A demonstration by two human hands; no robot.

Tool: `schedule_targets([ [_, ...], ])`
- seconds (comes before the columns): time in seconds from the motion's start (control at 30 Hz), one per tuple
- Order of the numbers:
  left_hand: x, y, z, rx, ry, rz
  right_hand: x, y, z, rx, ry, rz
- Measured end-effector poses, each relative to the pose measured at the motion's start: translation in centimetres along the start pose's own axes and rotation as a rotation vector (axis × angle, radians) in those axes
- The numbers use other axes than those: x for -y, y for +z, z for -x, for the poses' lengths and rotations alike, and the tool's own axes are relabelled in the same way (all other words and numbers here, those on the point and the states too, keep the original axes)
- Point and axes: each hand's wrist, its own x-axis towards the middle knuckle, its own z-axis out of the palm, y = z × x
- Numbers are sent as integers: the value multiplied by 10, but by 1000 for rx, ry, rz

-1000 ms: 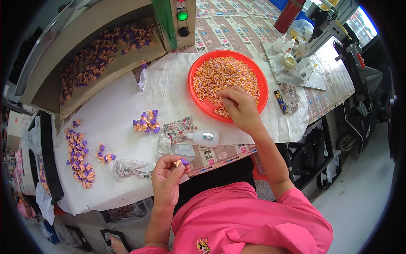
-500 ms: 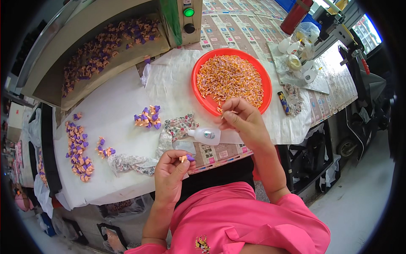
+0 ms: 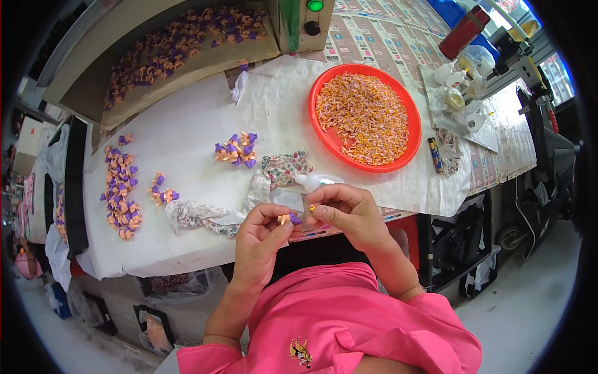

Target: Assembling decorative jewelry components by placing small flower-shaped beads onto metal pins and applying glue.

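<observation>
The left hand [image 3: 265,234] pinches a small orange-and-purple piece [image 3: 289,219] between thumb and fingers, held over the near edge of the counter [image 3: 187,124]; its long axis runs roughly left to right, purple end pointing right toward the right hand [image 3: 346,209]. The right hand's fingers are curled nearly closed around a tiny orange bit [image 3: 311,207], just beside the piece, though it is too small to tell exactly what it is. The counter is covered with white sheeting, and a patterned cloth [image 3: 274,177] lies crumpled on it just beyond the hands, next to a small white squeeze bottle [image 3: 321,181]. Farther right stands one round red tray [image 3: 324,134] heaped with small orange parts. One cluster of finished purple-and-orange pieces [image 3: 235,149] lies mid-counter, a smaller group [image 3: 161,192] to its left, and a long strip of them [image 3: 121,193] near the left edge. At the far left a cardboard trough [image 3: 87,93] holds many more. A grey floor shows to the right of the counter.
</observation>
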Motion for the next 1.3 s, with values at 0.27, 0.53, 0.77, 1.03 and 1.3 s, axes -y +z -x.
schedule_targets([
  [0.27, 1, -13, 2, 29, -33, -30, -13, 14, 3, -4, -249, 476],
  [0.53, 4, -15, 0, 49, -37, -71, -18, 13, 0, -3, -381, 591],
  [0.77, 0, -9, 0, 64, -44, -103, -19, 10, 0, 10, -367, 588],
  [1.03, -4, -5, 0, 65, -69, -120, -18, 4, 0, 46, -366, 601],
  [1.3, -7, -5, 1, 84, -26, -210, -13, 2, 0, 89, -388, 650],
])
